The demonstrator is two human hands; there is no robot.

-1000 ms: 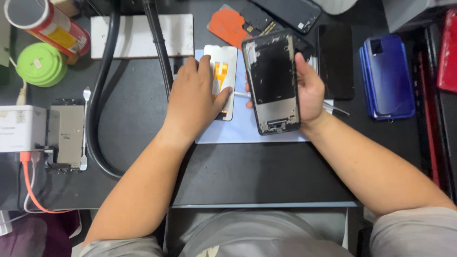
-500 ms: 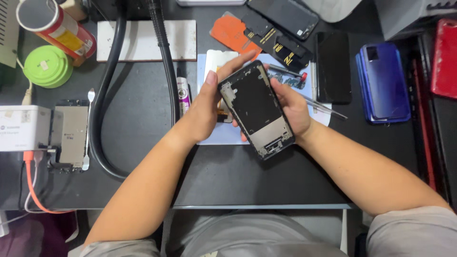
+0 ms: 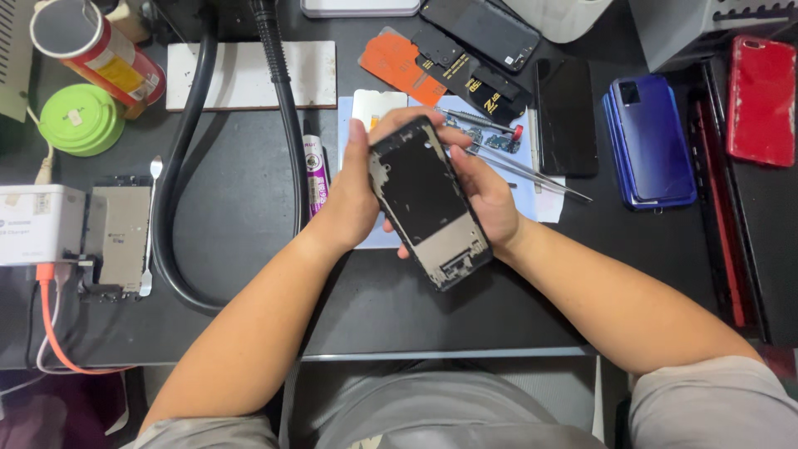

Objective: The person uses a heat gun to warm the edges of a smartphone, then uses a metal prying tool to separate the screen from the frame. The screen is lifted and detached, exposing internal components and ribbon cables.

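Both hands hold a black phone frame (image 3: pixel 428 204), stripped open and tilted, above the middle of the dark work table (image 3: pixel 241 266). My left hand (image 3: pixel 353 195) grips its left edge, fingers curled over the top corner. My right hand (image 3: pixel 486 195) supports its right edge from beneath. Under the hands lies a pale blue mat (image 3: pixel 532 195) with a white part (image 3: pixel 378 104) at its far edge. Tweezers (image 3: pixel 532 175) and a red-tipped tool (image 3: pixel 478 118) rest on the mat to the right.
A thick black hose (image 3: pixel 287 116) curves down the left. A small purple tube (image 3: pixel 314 175) lies beside it. A blue phone (image 3: pixel 652 137), a red phone (image 3: pixel 761 100) and dark phones (image 3: pixel 565 116) sit right. A green round holder (image 3: pixel 81 120), a can (image 3: pixel 96 50) and a white box (image 3: pixel 37 224) stand left.
My left hand came off the white part on the mat and took hold of the phone frame. The frame has tilted and moved toward me and to the left, held in both hands.
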